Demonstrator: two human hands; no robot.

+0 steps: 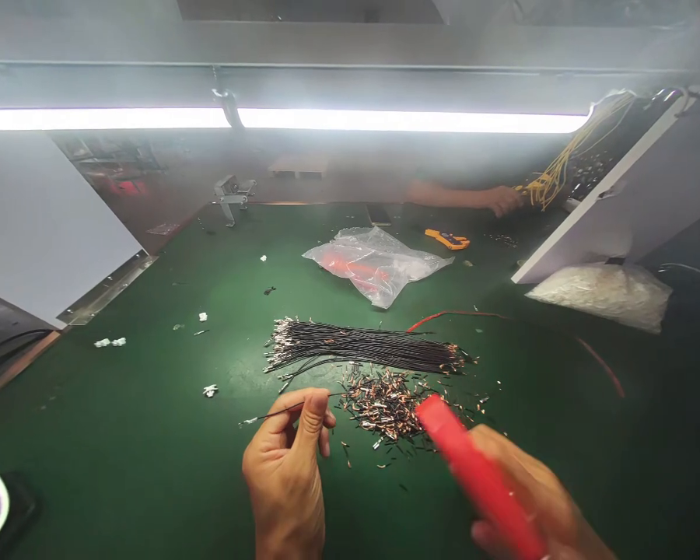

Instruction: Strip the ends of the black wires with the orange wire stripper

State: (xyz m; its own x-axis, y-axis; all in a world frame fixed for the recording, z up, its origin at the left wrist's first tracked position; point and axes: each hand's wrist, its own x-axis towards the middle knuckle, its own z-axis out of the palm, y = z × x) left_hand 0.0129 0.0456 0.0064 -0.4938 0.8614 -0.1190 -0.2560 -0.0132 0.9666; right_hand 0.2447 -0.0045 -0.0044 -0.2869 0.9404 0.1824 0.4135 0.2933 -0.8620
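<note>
Between the thumb and fingers of my left hand [292, 467] is a thin black wire [280, 412], with a silvery terminal at its left end. My right hand [530, 486] is wrapped round a red tool [472, 467], which is blurred; its tip lies over the right side of a pile of short wire clippings [385, 404], black and copper coloured. Beyond the pile lies a bundle of black wires [362, 346], silvery terminals at the left, copper ends at the right.
Behind the bundle lie a clear plastic bag [379, 268] and an orange tool [448, 239]. Another person's hand [505, 201] is near yellow wires [551, 183] at the back right. A filled bag [603, 294] sits right, by a white panel [607, 187]. A red wire [467, 313] curves across the green table [152, 435].
</note>
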